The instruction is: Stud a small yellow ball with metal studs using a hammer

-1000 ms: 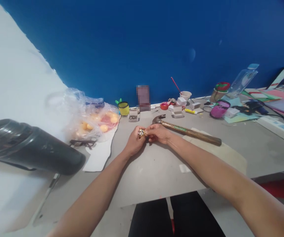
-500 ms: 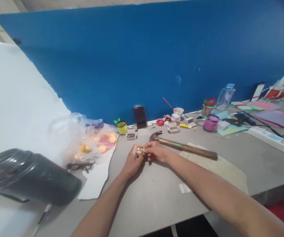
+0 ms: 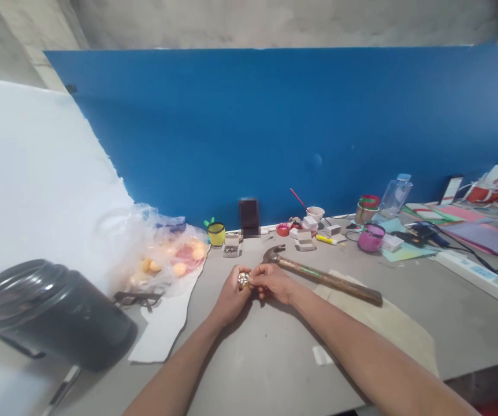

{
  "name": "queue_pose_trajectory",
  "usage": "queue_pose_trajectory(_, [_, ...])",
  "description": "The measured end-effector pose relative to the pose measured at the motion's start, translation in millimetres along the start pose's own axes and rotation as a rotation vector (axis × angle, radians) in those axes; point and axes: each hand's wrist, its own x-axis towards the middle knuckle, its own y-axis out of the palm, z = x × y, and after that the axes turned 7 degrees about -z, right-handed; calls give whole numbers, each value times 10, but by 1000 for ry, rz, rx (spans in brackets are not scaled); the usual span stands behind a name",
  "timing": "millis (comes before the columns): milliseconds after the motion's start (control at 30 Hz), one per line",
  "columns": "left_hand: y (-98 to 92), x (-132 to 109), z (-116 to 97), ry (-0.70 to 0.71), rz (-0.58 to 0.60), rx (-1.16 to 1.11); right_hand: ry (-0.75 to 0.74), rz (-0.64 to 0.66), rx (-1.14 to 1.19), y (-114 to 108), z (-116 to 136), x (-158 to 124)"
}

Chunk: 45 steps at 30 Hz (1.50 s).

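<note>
My left hand (image 3: 230,297) is closed around a small shiny gold ball with bright silvery spots (image 3: 244,280). My right hand (image 3: 274,282) meets it from the right, thumb and forefinger pinched together at the ball's edge; whatever lies between those fingertips is too small to make out. Just beyond my right hand lies a claw hammer (image 3: 327,279), its head toward the left and its wooden handle pointing right. Behind my hands stands a small open box of tiny metal pieces (image 3: 231,248), with another open white box (image 3: 305,241) farther right.
A big dark bucket-like container (image 3: 62,318) leans in at the left, beside a clear plastic bag with orange balls (image 3: 166,260) and dark glasses (image 3: 138,299). Along the blue board stand a yellow cup (image 3: 216,235), a phone (image 3: 249,218) and a pink pot (image 3: 371,237). A power strip (image 3: 483,280) lies right.
The camera view has tilted upward and levelled, so the table things appear lower. Both hands keep nearly the same grip on the gold ball.
</note>
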Motion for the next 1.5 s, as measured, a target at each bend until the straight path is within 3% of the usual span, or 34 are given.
queue_pose_trajectory(100, [-17, 20, 19, -25, -39, -11, -4, 14, -7, -11, 19, 11])
queue_pose_trajectory(200, [-32, 48, 66, -69, -122, -45, -108, -114, -188, -90, 132, -8])
queue_pose_trajectory(367, [-21, 93, 111, -193, -122, -202, -425, -523, -1042, -444, 367, -10])
queue_pose_trajectory(433, [-10, 109, 98, -205, -142, -212, -399, -584, -1327, -572, 400, 5])
queue_pose_trajectory(533, [-2, 117, 67, -206, -194, -203, -277, -540, -1531, -658, 384, 18])
queue_pose_trajectory(700, [-52, 109, 57, -129, -249, -62, -223, -443, -1568, -629, 360, 19])
queue_pose_trajectory(900, [-101, 134, 107, -160, -296, -50, -254, -472, -1509, -446, 474, -113])
queue_pose_trajectory(1133, [-101, 121, 51, -163, -248, -42, -685, -583, -1420, -175, 468, -328])
queue_pose_trajectory(1267, [-100, 106, 29, -123, -200, -57, -896, -558, -1416, -177, 344, -299])
queue_pose_trajectory(1367, [-98, 108, 52, -111, -205, -33, -1080, -652, -1379, -204, 297, -269])
queue_pose_trajectory(1500, [-105, 115, 73, -112, -204, -44, -1130, -663, -1362, -197, 264, -251])
